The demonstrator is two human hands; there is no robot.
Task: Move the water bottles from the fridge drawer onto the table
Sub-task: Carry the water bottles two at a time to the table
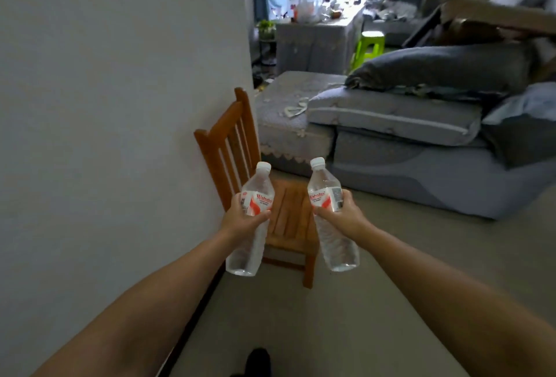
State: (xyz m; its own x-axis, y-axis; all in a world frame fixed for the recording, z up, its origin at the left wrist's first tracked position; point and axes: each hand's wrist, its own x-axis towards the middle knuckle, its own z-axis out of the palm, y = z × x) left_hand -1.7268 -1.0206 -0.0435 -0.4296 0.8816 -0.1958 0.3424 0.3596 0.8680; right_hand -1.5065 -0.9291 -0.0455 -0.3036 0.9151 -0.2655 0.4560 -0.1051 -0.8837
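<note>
Two bottles in transit

We carry the left bottle (254, 217) in our left hand (240, 221), the right bottle (331, 214) in our right hand (343, 215), each grip wrapped around the label, caps upward for steady carrying.

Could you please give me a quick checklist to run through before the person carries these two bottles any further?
1. Left hand grips the left bottle around its label: ok.
2. Right hand grips the right bottle: ok.
3. White caps on both bottles: ok.
4. Floor ahead free: not ok, the wooden chair stands by the wall.
5. Cloth-covered table at the back has room among its clutter: cannot tell.
</note>
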